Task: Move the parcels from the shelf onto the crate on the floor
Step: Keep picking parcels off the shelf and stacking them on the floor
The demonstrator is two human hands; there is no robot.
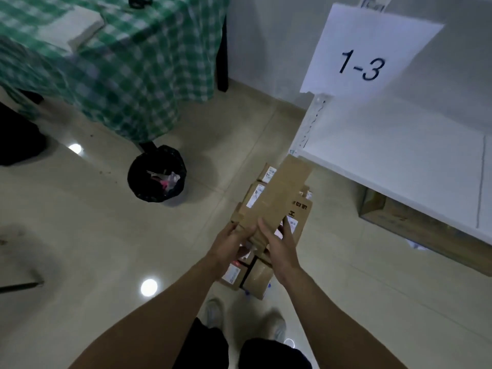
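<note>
A long flat brown cardboard parcel (279, 198) is held by its near end above the floor, slanting away toward the shelf. My left hand (231, 245) grips its near left corner and my right hand (279, 246) grips its near right side. Below it, several small brown parcels with white labels (257, 275) lie packed together on the floor; the crate under them is hidden. The white shelf board (399, 166) at the right is bare, with a paper sign reading 1-3 (370, 51) hanging above it.
A black bin with rubbish (157, 177) stands on the tiled floor to the left of the parcels. Behind it is a table under a green checked cloth (111, 70). A large cardboard box (426, 230) sits under the shelf. My feet (245, 318) are just behind the pile.
</note>
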